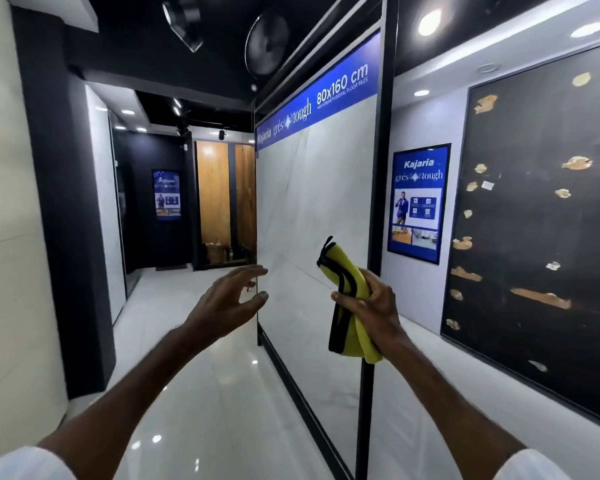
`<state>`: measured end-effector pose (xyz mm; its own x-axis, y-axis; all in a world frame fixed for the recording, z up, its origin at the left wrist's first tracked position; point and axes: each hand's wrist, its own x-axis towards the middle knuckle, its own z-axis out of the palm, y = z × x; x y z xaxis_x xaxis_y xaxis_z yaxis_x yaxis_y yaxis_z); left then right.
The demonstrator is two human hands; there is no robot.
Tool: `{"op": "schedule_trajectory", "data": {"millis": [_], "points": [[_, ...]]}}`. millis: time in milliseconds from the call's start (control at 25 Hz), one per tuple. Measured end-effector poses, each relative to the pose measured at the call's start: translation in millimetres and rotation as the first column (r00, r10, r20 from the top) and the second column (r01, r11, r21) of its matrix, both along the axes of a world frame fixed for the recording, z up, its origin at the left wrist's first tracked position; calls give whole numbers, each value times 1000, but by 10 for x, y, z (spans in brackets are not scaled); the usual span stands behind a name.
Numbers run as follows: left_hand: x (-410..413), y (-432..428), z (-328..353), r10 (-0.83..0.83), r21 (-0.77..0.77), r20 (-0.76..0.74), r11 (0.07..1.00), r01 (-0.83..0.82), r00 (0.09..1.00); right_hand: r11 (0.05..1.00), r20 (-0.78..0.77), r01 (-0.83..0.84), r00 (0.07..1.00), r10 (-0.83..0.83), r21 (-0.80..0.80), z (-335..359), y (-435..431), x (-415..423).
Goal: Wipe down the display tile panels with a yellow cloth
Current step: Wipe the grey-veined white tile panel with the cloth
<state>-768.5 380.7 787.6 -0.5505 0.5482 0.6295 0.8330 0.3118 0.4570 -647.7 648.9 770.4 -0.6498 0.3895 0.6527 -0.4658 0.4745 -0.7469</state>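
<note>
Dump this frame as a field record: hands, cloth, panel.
left hand: open, fingers by the white tile panel's near edge; contact unclear
right hand: grips the yellow cloth
yellow cloth: folded, black-trimmed, upright before the panel
white tile panel: upright, blue header above
dark panel: on the right wall

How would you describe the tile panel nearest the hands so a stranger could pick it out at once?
Find the blue banner reading 80x160 cm. Beneath it stands a tall tile panel in a black frame, jutting into the aisle. It is pale grey-white with faint veins, unlike the black gold-flecked panel on the wall to its right and the wood-brown panels down the corridor.
</note>
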Motion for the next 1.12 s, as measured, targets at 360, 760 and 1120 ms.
{"op": "schedule_trajectory", "data": {"millis": [360,760,1120], "points": [[-2885,962,271,-179,93,-106,978,189,978,992,-83,89,992,-96,-84,228,824,-2565],[-5162,3110,996,-521,260,-197,789,556,831,862,-238,499,830,-504,-86,1012,1876,-4096],[-5902,4692,1441,-577,264,-432,654,709,693,-160,-796,969,53,-603,186,1850,2798,-4753]]}}
